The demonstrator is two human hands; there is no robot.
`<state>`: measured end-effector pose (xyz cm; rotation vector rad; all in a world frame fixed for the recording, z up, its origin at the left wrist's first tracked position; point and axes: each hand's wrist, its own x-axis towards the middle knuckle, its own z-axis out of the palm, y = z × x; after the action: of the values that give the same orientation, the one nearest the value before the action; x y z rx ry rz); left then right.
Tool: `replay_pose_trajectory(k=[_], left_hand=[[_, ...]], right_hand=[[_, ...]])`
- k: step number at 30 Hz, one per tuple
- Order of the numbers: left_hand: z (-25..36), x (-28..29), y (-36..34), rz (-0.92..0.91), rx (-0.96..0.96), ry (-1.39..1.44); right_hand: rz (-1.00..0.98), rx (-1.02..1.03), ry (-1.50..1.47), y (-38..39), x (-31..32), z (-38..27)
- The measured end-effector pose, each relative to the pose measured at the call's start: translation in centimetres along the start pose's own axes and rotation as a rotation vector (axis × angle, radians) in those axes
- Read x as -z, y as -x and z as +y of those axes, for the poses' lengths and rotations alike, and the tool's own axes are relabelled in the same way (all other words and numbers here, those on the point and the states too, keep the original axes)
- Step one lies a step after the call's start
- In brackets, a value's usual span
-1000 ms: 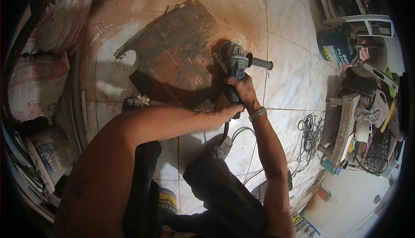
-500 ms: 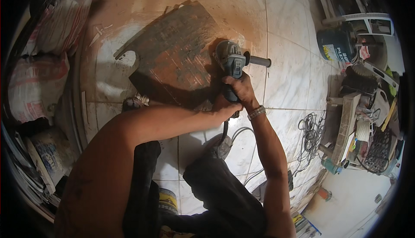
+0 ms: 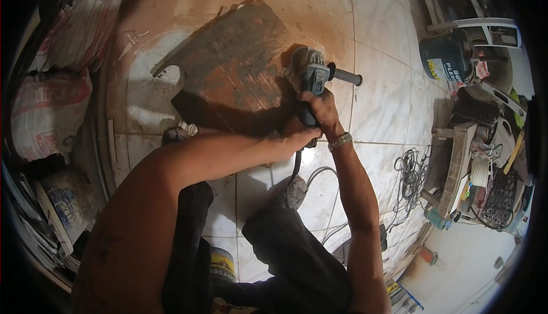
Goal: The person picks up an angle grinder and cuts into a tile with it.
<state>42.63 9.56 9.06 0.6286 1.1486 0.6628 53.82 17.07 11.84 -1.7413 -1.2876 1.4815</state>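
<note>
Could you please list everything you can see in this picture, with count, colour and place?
angle grinder: one, blue-grey with a black side handle, at the right edge of the slab.
slab: one, rusty brown, flat on the floor, upper centre.
floor tiles: many, pale marbled, dusted orange near the slab.
sacks: several, white with red print, far left.
bucket: one, dark blue, upper right.
coiled cable: one bundle, dark, on the floor at right.
cluttered tools: a mixed pile, far right.
shoe: one, grey, centre.
wristwatch: one, metal, right wrist.
right hand: grips the grinder body.
left hand: beside the right hand at the grinder's rear.
</note>
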Motion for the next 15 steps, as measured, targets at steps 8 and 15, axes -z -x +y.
replay_pose_trajectory(k=[8,15], left_hand=[[0.6,-0.7,0.7,0.032,-0.009,-0.033],[1.1,-0.1,-0.6,-0.063,0.064,-0.040]], right_hand=[[0.012,-0.023,-0.019,-0.2,0.2,0.4],[0.039,-0.099,-0.073,-0.7,0.7,-0.4]])
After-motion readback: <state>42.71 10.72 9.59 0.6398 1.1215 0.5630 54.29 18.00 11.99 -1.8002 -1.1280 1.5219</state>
